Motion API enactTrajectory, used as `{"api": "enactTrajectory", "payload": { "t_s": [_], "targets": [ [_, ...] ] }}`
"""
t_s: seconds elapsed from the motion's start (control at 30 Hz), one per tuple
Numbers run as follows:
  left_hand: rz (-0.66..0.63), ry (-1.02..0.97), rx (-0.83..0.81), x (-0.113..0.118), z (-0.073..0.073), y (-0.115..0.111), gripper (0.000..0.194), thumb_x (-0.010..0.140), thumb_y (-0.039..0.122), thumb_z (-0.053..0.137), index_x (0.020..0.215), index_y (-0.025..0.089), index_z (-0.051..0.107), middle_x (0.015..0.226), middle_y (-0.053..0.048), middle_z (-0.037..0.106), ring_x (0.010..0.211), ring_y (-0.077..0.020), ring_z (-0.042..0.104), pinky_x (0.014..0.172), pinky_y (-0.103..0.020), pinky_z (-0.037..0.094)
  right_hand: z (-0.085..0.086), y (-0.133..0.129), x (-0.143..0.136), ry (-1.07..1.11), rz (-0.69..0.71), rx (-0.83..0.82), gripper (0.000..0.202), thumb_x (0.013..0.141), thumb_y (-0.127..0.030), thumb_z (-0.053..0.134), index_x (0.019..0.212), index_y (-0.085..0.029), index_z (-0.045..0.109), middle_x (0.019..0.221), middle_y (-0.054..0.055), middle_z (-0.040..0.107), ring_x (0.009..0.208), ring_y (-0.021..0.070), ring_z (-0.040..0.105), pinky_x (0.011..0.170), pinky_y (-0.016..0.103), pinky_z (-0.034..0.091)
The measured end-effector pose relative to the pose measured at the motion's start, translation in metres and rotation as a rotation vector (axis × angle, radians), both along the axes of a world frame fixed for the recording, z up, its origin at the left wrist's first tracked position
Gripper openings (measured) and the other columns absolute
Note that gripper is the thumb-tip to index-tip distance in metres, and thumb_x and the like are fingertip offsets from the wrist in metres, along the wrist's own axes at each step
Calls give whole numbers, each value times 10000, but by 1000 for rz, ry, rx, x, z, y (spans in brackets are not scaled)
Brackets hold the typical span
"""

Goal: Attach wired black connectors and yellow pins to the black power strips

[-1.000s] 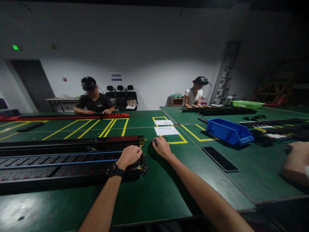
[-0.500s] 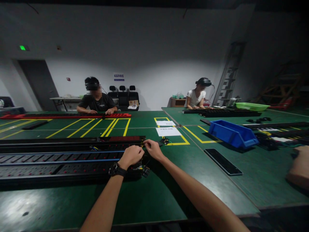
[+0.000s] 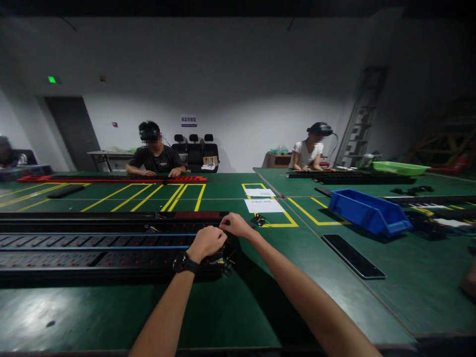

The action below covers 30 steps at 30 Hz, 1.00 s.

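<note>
Both my hands meet at the right end of the black strips (image 3: 126,259) on the green table (image 3: 238,307).
My left hand (image 3: 208,242) curls over that end, knuckles up; its fingertips are hidden, so I cannot tell what they grip. My right hand (image 3: 236,225) comes in just beside it, thumb and forefinger bent toward each other, but I cannot make out whether anything is pinched between them. Loose wires (image 3: 227,266) stick out below my hands. A small wired part (image 3: 259,220) lies near my right hand, and the phone (image 3: 353,256) lies farther right, nearer me than the blue bin (image 3: 366,210).
</note>
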<state>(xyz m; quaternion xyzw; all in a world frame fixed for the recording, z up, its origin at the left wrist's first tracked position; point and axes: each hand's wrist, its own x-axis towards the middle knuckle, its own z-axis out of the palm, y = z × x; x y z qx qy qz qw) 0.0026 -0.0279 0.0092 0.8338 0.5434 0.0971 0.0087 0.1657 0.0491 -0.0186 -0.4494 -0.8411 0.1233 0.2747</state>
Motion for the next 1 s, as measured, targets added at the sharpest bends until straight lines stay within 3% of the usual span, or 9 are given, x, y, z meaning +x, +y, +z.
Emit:
{"api": "enactTrajectory", "payload": {
  "t_s": [0.13, 0.27, 0.47, 0.57, 0.63, 0.83, 0.9, 1.0],
  "targets": [
    [-1, 5, 7, 0, -2, 1, 432, 974, 308, 381, 859, 206, 785, 986, -135, 777, 954, -263, 723, 859, -335, 505, 24, 1, -11, -226, -93, -50, 119, 779, -250, 737, 860, -236, 823, 861, 70, 781, 809, 216, 718, 711, 260, 492],
    [16, 16, 6, 0, -3, 2, 409, 962, 310, 407, 890, 179, 788, 1012, -164, 774, 960, -281, 727, 872, -357, 513, 34, -5, -24, -363, -189, 13, 155, 739, -201, 715, 848, -200, 826, 889, 146, 780, 818, 271, 732, 715, 309, 513],
    [10, -6, 10, -1, -2, 1, 416, 972, 314, 402, 845, 189, 778, 999, -150, 776, 960, -274, 726, 871, -350, 510, 20, -7, -25, -57, -109, -25, 161, 801, -257, 672, 847, -223, 823, 796, 56, 775, 766, 195, 708, 640, 233, 451],
    [3, -19, 14, 0, -3, 0, 405, 971, 304, 397, 829, 197, 761, 983, -137, 775, 945, -272, 726, 844, -342, 507, 14, -10, -10, 110, -104, -23, 188, 838, -278, 647, 852, -185, 810, 780, 45, 764, 741, 172, 684, 620, 221, 428],
    [2, -38, 6, 0, -3, 1, 388, 971, 303, 398, 830, 212, 748, 980, -127, 774, 951, -272, 723, 837, -334, 499, 11, -17, 8, 100, -120, -10, 180, 837, -262, 636, 845, -182, 797, 782, 44, 757, 736, 172, 671, 626, 226, 424],
    [74, -260, -34, -5, -7, 10, 281, 997, 295, 405, 992, 235, 680, 931, -74, 762, 893, -226, 714, 761, -277, 455, -2, -48, 77, -310, -314, 30, 151, 836, -188, 613, 834, -188, 763, 861, 105, 733, 808, 234, 667, 688, 279, 434],
    [73, -328, -27, -7, -9, 14, 270, 1003, 264, 396, 996, 227, 663, 916, -67, 758, 884, -215, 711, 762, -273, 446, -5, -58, 85, -297, -310, 61, 195, 887, -197, 581, 961, -186, 761, 934, 115, 722, 878, 244, 668, 735, 287, 451],
    [94, -380, 1, -9, -11, 19, 256, 998, 221, 397, 1005, 222, 654, 931, -67, 761, 910, -208, 708, 794, -275, 449, -4, -75, 73, -156, -117, 113, 348, 989, -241, 490, 1290, -233, 664, 1086, 88, 685, 957, 209, 655, 829, 278, 462]
  ]
}}
